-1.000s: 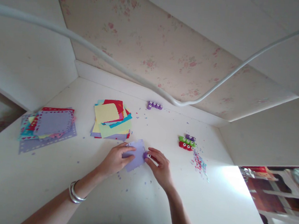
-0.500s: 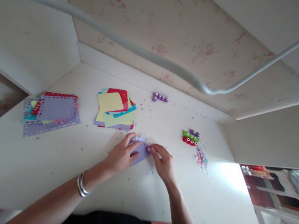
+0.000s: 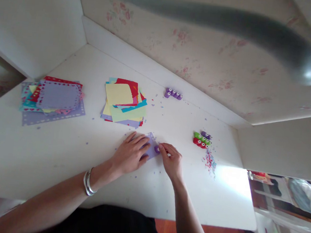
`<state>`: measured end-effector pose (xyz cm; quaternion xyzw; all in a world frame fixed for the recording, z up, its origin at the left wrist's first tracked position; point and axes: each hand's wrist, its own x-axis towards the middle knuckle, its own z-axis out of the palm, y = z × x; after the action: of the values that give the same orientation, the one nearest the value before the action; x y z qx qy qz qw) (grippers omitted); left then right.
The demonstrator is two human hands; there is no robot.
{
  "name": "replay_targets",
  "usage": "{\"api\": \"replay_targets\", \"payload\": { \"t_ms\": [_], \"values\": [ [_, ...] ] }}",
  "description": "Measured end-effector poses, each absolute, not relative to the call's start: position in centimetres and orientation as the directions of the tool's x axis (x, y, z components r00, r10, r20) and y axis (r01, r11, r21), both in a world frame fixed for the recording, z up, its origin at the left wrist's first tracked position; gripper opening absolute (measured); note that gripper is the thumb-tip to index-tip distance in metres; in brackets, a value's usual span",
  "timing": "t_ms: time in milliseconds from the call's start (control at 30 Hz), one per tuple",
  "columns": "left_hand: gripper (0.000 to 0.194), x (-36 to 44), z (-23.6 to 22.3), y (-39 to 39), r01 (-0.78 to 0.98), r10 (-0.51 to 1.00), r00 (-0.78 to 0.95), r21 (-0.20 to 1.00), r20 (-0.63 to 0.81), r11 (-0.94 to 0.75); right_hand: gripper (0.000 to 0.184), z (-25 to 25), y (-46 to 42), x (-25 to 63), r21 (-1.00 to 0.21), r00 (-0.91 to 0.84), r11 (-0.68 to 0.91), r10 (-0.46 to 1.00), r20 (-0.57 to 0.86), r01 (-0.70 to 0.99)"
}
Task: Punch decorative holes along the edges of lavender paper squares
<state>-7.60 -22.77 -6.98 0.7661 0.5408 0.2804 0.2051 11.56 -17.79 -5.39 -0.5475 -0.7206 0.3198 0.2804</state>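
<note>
A sheet of lilac paper [image 3: 151, 150] lies on the white table [image 3: 66, 174], with small punched holes along its upper edge. My left hand [image 3: 132, 152] rests flat over the sheet's left part, fingers stretched out, hiding much of it. At the sheet's right edge, my right hand [image 3: 171, 161] is closed on a small purple paper punch [image 3: 157, 149]. The fingers partly cover the punch.
Coloured sheets are piled in a middle stack [image 3: 119, 95]; a left stack [image 3: 59, 95] has punched borders. Purple punches [image 3: 173, 94] stand near the wall. To the right are green punches [image 3: 202, 138], red punches [image 3: 199, 143] and a confetti heap [image 3: 209, 161].
My left hand has flattened onto the lilac paper, its fingers less curled than before. My right hand still has the purple punch at the paper's right edge. The camera view has shifted.
</note>
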Motion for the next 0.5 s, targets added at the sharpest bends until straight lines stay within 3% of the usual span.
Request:
{"api": "replay_targets", "payload": {
  "t_ms": [500],
  "values": [
    [0.035,-7.61,-6.87,-22.76,0.764,0.942,0.283,0.552,0.179,-0.334,0.021,-5.23,-17.85,11.14,-0.753,-0.211,0.140,0.977,0.002,0.643]
  ]
}}
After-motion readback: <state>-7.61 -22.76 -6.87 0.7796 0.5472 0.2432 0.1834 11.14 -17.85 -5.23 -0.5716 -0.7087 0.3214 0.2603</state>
